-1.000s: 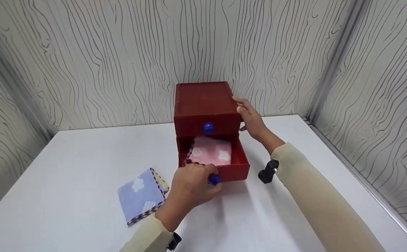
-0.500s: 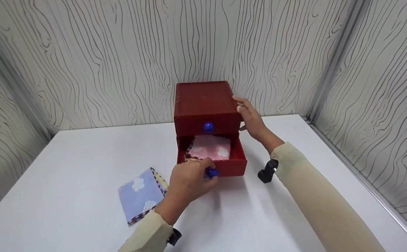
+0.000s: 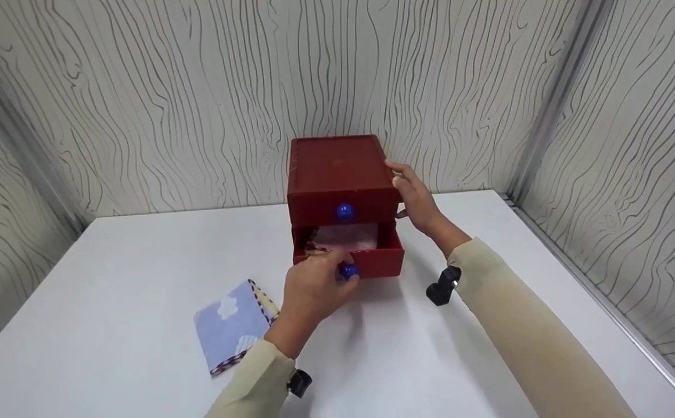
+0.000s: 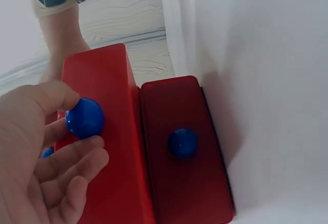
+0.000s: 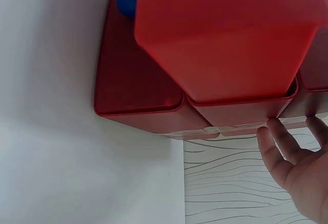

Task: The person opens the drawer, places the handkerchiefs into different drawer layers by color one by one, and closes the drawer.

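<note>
1. A red cabinet [image 3: 340,165] stands on the white tabletop [image 3: 111,290] at 12 o'clock; its middle drawer [image 3: 381,264] juts toward me at 6 o'clock, holding a pink cloth [image 3: 349,237].
2. Well apart, my left hand [image 3: 317,281] pinches the drawer's round blue knob [image 3: 348,271]; my right hand [image 3: 422,203], fingers extended, touches the cabinet's 3 o'clock side.
3. The drawer looks like stiff, light plastic. The knob, smooth and perhaps slippery, seems the best hold; the soft cloth should add little weight.
4. A folded blue cloth [image 3: 227,325] lies at 8 o'clock from the drawer.
</note>
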{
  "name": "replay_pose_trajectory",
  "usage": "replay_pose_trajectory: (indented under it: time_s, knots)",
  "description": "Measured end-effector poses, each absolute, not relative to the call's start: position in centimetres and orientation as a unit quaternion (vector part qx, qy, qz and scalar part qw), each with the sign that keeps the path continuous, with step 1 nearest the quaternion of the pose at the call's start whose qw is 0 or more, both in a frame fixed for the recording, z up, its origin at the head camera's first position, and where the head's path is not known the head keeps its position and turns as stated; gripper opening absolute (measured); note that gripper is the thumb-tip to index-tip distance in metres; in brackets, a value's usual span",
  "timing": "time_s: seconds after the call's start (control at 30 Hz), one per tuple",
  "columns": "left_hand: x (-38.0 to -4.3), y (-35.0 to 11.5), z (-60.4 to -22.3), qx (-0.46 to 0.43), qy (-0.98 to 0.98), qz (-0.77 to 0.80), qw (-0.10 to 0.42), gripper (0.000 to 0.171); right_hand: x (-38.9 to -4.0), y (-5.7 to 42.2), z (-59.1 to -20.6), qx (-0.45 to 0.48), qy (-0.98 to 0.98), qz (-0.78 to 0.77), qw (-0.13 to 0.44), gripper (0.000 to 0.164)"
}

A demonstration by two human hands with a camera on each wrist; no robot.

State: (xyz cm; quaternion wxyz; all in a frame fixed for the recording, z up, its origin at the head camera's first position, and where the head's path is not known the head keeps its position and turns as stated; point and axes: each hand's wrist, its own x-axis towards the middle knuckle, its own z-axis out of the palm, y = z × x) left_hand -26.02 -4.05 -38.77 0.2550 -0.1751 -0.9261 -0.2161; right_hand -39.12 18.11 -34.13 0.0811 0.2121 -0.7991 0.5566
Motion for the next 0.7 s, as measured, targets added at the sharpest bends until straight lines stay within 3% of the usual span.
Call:
replay_pose_trajectory:
  time_s: [0.7]
  knots:
    - [-29.9,-3.6,-40.1,-0.056,-0.889,-0.425,0.163,0.022,-39.3,18.2,-34.4,0.221,-0.793,0.562,0.085,0.05]
